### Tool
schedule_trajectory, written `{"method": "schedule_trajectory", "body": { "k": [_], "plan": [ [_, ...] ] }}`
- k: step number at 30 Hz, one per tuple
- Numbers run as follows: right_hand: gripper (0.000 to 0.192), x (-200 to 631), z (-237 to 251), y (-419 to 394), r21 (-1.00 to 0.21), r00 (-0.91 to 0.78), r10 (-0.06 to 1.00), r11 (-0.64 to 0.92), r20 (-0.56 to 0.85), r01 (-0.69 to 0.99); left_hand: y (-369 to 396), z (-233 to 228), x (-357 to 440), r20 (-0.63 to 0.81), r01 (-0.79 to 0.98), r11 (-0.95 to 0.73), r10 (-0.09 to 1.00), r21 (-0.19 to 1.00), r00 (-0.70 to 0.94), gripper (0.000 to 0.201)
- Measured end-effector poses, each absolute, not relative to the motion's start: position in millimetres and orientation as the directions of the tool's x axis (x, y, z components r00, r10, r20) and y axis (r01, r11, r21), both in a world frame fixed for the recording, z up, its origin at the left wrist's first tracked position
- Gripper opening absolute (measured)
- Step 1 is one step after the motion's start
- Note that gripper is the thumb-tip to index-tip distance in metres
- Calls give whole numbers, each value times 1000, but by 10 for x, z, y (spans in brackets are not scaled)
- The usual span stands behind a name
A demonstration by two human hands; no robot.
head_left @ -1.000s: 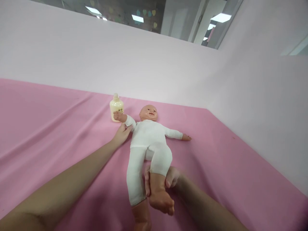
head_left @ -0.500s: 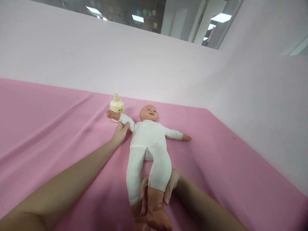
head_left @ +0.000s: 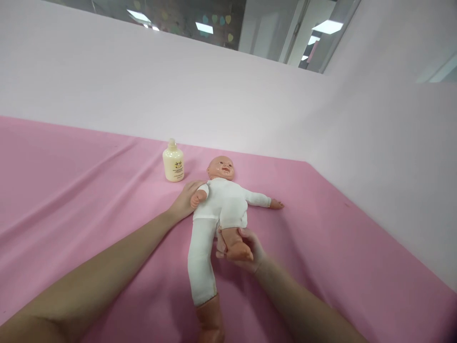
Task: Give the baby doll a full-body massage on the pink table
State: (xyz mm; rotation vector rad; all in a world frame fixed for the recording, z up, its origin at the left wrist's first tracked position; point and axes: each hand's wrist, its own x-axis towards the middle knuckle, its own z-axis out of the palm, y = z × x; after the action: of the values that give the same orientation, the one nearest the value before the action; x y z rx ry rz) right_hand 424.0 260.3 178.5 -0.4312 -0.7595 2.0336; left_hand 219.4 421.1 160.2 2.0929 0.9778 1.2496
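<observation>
A baby doll (head_left: 224, 193) in a white body suit lies on its back on the pink sheet, head toward the wall. My left hand (head_left: 186, 197) is closed around the doll's arm on the left side, which is raised and bent so its fist points toward me; part of my fingers is hidden behind it. Around the lower part of one leg wraps my right hand (head_left: 250, 247), and that leg is bent up toward the belly. The doll's other leg stretches straight toward me. Its other arm lies out to the right.
A cream-coloured bottle (head_left: 173, 164) with a dark printed label stands upright left of the doll's head. Behind the pink sheet (head_left: 89, 181) rises a white wall (head_left: 160, 90), with a window (head_left: 221, 24) above it. A second wall closes off the right side.
The doll's arm on the left has swung in from the bottle toward its body with my left hand. My right hand has lifted the leg, folding it up toward the belly.
</observation>
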Motion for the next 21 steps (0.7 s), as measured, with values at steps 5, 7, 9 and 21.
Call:
{"method": "schedule_trajectory", "body": {
  "k": [5,7,9,21],
  "plan": [
    [30,4217,1832,2626,-616,-417,904,-381,-93,-689,4215,1632,2164,584,326,-745,662,582,470,52],
    [29,4221,1814,2635,-606,-392,912,-381,-121,-698,4225,1628,2164,589,321,-750,656,578,472,49],
    [29,4224,1798,2641,-610,-380,915,-380,-137,-695,4233,1619,2168,587,317,-742,664,590,463,48],
    [45,4227,1822,2612,-664,-538,842,-421,-34,-617,4290,1598,2195,540,210,-619,773,757,333,44]
  ]
}}
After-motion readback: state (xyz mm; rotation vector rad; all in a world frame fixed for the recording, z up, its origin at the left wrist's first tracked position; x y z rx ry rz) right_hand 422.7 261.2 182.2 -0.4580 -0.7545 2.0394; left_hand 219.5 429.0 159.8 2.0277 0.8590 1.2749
